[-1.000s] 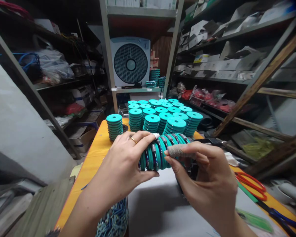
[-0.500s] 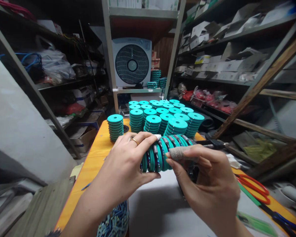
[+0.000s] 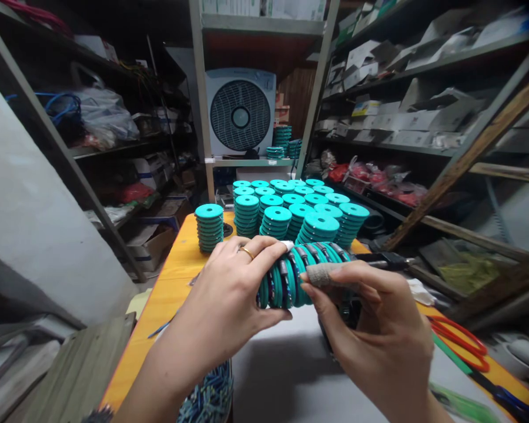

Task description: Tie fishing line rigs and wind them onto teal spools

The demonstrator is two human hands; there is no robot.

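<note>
My left hand (image 3: 223,285), with a ring on one finger, is wrapped around a row of teal spools (image 3: 294,291) lying sideways in front of me. Dark line and small grey pieces show in the grooves between the discs. At the right part of the row, my right hand (image 3: 379,323) is closed in a pinch, thumb against an index finger wrapped in grey tape. What the pinch holds, if anything, is too small to make out. A black device (image 3: 381,260) with a metal tip sticks out to the right behind my right hand, mostly hidden.
Several stacks of teal spools (image 3: 320,223) stand at the back of the yellow table (image 3: 130,358). A container of small blue pieces (image 3: 211,390) sits at the front. Red-handled scissors (image 3: 461,338) lie at right. A box fan (image 3: 240,114) and loaded shelves surround the table.
The view has shifted slightly, so everything sits a little farther right. Both hands keep nearly the same hold and place on the spools.
</note>
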